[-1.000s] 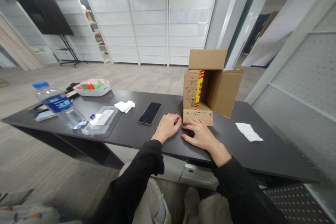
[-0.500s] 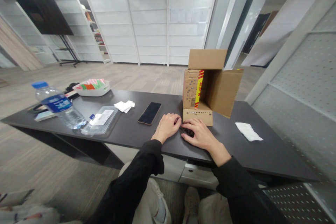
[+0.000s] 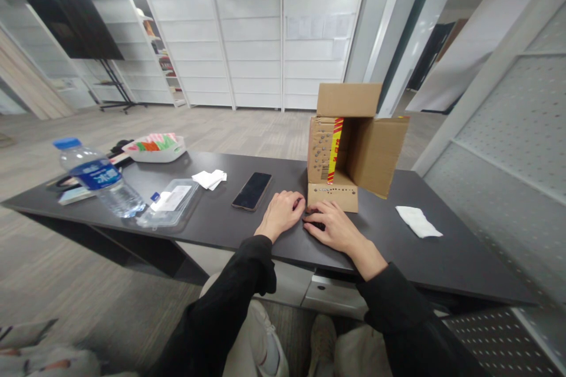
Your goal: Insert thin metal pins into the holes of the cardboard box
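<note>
An open cardboard box (image 3: 322,150) with a red and yellow strip stands on the dark table, its opening turned to the right and its flaps spread. In front of its lower flap, my left hand (image 3: 284,212) rests on the tabletop with curled fingers; what they hold, if anything, is hidden. My right hand (image 3: 333,225) lies just right of it, fingers bent over a small dark thing that is mostly covered. The fingertips of both hands are close together. A black phone (image 3: 252,191) lies left of my left hand.
On the left of the table (image 3: 274,241) are a water bottle (image 3: 99,177), a clear plastic case (image 3: 170,205), folded tissues (image 3: 209,179) and a white tray (image 3: 157,154) of colourful packets. Another tissue (image 3: 418,221) lies to the right. White cabinets stand behind.
The fingers of my right hand have shifted slightly and now cover more of the small dark thing. My left hand looks unmoved.
</note>
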Tool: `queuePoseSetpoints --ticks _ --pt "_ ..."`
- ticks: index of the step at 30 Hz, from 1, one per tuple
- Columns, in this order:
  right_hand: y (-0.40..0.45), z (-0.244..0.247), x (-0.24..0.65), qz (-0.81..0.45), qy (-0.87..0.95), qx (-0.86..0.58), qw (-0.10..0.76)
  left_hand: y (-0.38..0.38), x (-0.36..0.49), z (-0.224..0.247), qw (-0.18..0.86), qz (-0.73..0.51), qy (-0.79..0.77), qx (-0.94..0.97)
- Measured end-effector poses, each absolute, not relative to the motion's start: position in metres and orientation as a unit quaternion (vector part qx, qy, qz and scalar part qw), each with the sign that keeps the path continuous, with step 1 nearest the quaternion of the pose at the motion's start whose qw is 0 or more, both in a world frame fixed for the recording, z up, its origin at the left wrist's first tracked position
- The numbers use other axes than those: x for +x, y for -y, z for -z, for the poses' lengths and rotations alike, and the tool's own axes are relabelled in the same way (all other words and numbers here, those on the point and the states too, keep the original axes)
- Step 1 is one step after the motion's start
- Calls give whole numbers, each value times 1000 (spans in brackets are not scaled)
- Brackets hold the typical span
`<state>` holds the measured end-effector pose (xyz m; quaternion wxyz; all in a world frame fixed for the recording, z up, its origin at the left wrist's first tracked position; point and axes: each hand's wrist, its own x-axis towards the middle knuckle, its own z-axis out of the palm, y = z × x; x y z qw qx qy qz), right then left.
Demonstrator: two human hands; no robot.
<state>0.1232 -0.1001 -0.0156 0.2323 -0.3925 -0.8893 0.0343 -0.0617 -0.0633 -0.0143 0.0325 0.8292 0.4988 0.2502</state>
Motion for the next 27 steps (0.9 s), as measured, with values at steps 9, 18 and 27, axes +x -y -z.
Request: queuePoseSetpoints --ticks 9,18,27 --pt "98 16 123 -36 894 -383 231 63 -61 13 34 -246 -504 827" --pt "101 12 123 -30 862 -435 257 65 -61 11 42 -244 -506 826" --pt "100 13 123 -18 855 -458 243 65 -61 12 37 -246 -504 827"
